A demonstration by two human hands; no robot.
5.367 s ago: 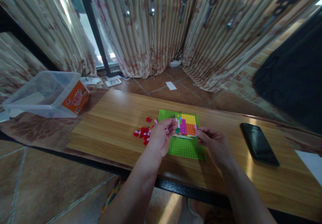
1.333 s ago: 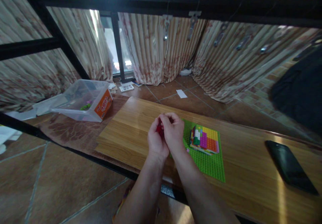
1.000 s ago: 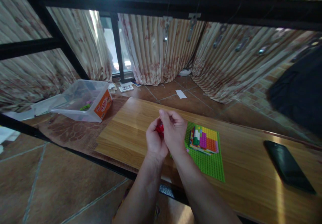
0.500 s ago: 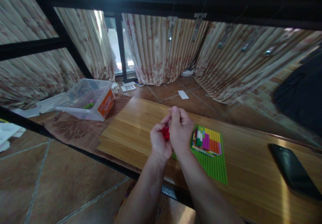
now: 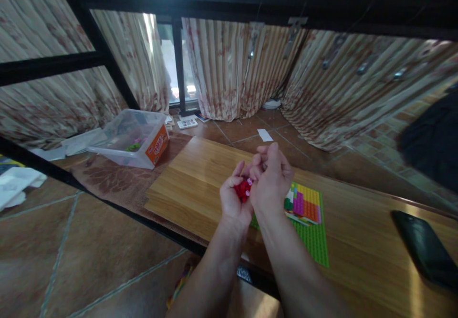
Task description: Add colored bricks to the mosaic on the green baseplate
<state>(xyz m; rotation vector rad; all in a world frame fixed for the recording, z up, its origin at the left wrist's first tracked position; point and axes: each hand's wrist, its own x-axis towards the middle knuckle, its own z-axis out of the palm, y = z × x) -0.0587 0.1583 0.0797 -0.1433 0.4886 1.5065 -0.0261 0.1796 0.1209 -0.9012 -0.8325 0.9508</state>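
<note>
Here's the reveal: the right hand (image 5: 271, 179) eases aside, and more of the handful shows!

The left hand (image 5: 232, 204) cups small red and pink plastic pieces (image 5: 243, 191), fingers curled loosely around them, above the desk (image 5: 191, 177), left of the green studded baseplate (image 5: 315, 247). Pieces once scattered on the desk now look gathered into that palm. The right fingers bend just beside them; whether they pinch one, I can't tell.

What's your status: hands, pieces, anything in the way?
Left hand cupped, holding red and pink pieces. Right hand curled alongside, grip unclear. Multicoloured build on green baseplate, partly hidden by right hand.
</note>
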